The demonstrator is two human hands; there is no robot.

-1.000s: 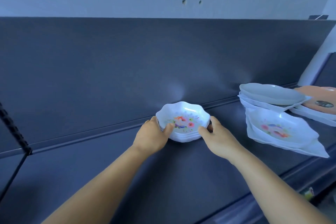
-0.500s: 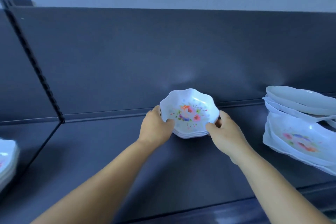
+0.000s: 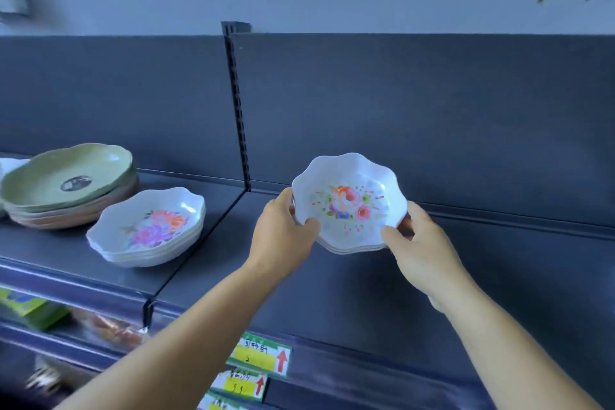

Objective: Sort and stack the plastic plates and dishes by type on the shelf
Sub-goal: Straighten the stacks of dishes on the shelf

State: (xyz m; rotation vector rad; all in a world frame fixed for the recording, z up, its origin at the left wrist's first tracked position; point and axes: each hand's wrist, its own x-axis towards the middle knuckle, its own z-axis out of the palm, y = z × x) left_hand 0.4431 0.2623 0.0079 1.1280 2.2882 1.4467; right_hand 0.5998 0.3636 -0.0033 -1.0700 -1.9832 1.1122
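Your left hand (image 3: pixel 283 230) and right hand (image 3: pixel 417 245) pinch opposite rims of the small white scalloped floral plastic dishes (image 3: pixel 349 206), right of the matching white floral stack (image 3: pixel 149 226); keep them level and seat them squarely on it.

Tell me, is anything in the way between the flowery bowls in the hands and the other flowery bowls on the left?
Nothing visible. The held bowls and the matching stack have only bare shelf between them.

Two bare forearms, no sleeves visible. Left hand (image 3: pixel 283 233) and right hand (image 3: pixel 421 253): bare, no gloves, rings, watch or wristband visible; nails short and unpainted.
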